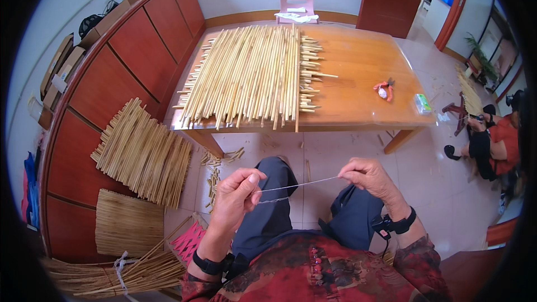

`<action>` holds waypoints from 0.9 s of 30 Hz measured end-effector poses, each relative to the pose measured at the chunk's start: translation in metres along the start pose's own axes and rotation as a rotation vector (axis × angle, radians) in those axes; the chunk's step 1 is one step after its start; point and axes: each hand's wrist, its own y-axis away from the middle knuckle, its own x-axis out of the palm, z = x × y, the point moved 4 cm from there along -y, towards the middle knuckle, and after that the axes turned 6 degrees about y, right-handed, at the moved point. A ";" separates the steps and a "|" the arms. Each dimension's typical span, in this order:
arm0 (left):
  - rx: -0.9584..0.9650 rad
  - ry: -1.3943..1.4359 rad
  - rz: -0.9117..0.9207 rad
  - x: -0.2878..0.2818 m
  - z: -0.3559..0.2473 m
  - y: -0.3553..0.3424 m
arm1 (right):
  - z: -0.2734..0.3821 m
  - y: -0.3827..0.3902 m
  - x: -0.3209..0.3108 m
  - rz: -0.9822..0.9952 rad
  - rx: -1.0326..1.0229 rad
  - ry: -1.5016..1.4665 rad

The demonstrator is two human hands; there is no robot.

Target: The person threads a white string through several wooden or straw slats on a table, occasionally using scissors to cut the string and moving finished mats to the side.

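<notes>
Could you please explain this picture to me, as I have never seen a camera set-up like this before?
There is no machine here, just a person working barehanded. The picture comes from a wide camera worn on the head and looking down, so straight edges bend near the rim, and its left is the wearer's left. The left hand and right hand pinch a thin thread, stretched between them in front of the body. Beyond is a wooden table. On it lie many pale sticks, side by side, with more stick ends jutting out at the edges. Toward the right are orange-handled pliers and a small white-and-green packet.
</notes>
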 end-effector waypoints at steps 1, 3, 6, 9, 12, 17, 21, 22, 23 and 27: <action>-0.003 0.004 0.015 -0.001 0.002 -0.001 | -0.004 0.004 -0.004 -0.058 0.054 -0.075; 0.023 -0.005 0.043 -0.008 0.006 -0.004 | -0.005 0.011 -0.012 -0.197 0.081 -0.154; 0.014 0.002 0.016 -0.016 0.006 -0.001 | -0.015 0.014 -0.012 -0.261 0.052 -0.192; 0.024 0.023 0.024 -0.029 0.009 0.001 | -0.012 0.018 -0.007 -0.301 0.024 -0.155; -0.032 -0.039 -0.001 -0.014 0.010 0.005 | -0.001 0.018 0.006 -0.205 -0.018 -0.172; -0.011 -0.063 0.127 0.012 0.006 -0.003 | 0.022 -0.006 0.040 -0.098 -0.216 -0.224; 0.036 -0.123 0.232 0.031 -0.001 0.000 | 0.040 -0.022 0.087 0.116 -0.326 -0.173; 0.044 -0.115 0.280 0.033 -0.003 0.002 | 0.037 -0.023 0.088 0.121 -0.329 -0.178; 0.053 -0.087 0.278 0.033 -0.005 0.003 | 0.029 -0.024 0.092 0.250 -0.215 -0.176; 0.008 -0.099 0.213 0.019 -0.009 0.002 | 0.000 -0.014 0.069 0.266 -0.040 -0.246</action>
